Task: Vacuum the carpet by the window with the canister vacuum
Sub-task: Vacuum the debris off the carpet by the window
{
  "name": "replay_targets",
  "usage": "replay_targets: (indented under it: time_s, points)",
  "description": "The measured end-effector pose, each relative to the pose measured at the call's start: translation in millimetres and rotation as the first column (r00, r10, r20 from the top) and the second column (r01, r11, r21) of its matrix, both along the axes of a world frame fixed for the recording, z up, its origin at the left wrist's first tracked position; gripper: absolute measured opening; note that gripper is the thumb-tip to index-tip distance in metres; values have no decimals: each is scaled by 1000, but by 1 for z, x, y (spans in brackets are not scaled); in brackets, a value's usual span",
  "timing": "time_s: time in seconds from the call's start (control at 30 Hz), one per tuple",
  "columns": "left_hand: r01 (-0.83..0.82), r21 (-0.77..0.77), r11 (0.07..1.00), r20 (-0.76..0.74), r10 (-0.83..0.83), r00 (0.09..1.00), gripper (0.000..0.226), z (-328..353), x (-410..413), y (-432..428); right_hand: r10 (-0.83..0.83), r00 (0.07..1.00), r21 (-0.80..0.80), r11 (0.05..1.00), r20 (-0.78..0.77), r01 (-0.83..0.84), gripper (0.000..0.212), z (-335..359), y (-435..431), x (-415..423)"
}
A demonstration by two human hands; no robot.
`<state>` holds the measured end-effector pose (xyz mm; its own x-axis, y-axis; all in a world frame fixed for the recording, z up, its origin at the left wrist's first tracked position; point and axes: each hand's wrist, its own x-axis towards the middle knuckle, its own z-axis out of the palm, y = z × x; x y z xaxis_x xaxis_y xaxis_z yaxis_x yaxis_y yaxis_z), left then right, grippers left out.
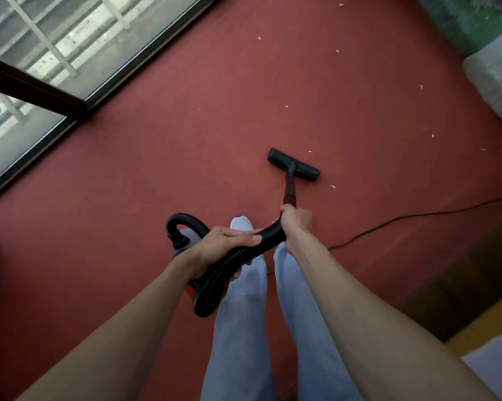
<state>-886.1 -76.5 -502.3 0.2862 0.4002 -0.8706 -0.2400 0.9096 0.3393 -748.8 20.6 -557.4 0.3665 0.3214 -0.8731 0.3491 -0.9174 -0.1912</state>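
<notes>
Canister vacuum [186, 237] sits on red carpet [157, 169] close in front of the person, mostly hidden behind L hand [223, 244], which grips the ribbed hose [217, 276]. R hand [294, 222] is clenched round the hose end where wand [289, 192] starts. Hose looks soft & bendy, wand stiff, prob. light; best steered from wand top. Wand's long axis points away from the person. Floor head [294, 166] lies crosswise, flat on carpet, w/ window [55, 53] well off left and white flecks [333, 186] nearby.
</notes>
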Motion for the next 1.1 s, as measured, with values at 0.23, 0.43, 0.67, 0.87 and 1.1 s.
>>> replay_targets:
  time_s: [0.23, 0.43, 0.67, 0.87, 1.1]
  points:
    - [-121, 22, 992, -42, 122, 992, 18, -10, 18, 3, 47, 999, 91, 995, 10, -48, 25, -7, 14, -7]
    - [-27, 5, 1000, 57, 26, 998, 47, 12, -4, 1, 60, 998, 43, 997, 11, -60, 22, 16, 9, -3]
    - [-68, 4, 998, -57, 68, 996, 30, 11, -9, 1, 57, 995, -29, 998, -80, -60, 30, 10, 4, -21]
    - [-96, -14, 995, -42, 95, 995, 43, 8, -2, 0, 61, 997, 8, 998, -53, -61, 22, 9, 12, -16]
    - [-62, -44, 997, -56, 59, 997, 52, 5, -6, -13, 27, 999, -28, 999, -23, -28, 26, 5, -7, -15]
